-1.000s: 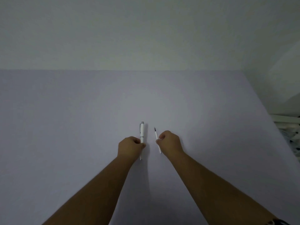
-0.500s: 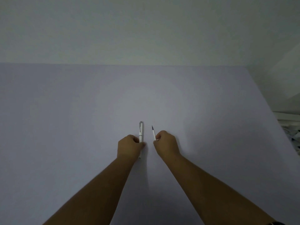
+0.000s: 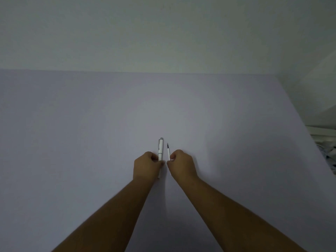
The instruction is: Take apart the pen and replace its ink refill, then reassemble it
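Pale purple table (image 3: pixel 91 142), with left hand (image 3: pixel 146 167) closed on white pen (image 3: pixel 160 149) near the middle, right hand (image 3: pixel 181 165) pinching thin refill (image 3: pixel 168 150) just right of it; both light, slippery, best held mid-body.

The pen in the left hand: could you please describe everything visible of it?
The pen is white and looks like plastic, with a grey cap end and clip pointing away from the person and a thin grey band mid-barrel. The left hand is closed around its lower half; its tip pokes out below. It lies roughly parallel to the slim refill, apart from it.
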A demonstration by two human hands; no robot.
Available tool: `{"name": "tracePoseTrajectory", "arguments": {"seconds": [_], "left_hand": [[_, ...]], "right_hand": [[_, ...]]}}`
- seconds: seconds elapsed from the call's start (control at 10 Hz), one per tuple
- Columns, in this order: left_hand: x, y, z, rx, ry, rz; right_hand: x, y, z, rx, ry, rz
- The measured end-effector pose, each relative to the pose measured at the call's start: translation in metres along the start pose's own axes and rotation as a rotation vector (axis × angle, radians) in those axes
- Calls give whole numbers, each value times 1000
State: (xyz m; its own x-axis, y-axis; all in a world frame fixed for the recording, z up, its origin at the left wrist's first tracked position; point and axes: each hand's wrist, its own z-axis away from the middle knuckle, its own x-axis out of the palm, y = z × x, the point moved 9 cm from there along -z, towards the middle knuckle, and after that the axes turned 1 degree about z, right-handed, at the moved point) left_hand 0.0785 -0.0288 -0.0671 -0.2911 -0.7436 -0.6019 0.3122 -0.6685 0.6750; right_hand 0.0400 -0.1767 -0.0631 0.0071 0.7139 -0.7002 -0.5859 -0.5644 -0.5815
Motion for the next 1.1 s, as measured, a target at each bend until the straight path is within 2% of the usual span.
{"name": "tracePoseTrajectory", "arguments": {"seconds": [1.1], "left_hand": [[-13,-8,3,-18,16,-38]], "right_hand": [[-10,2,9,36,55,-63]]}}
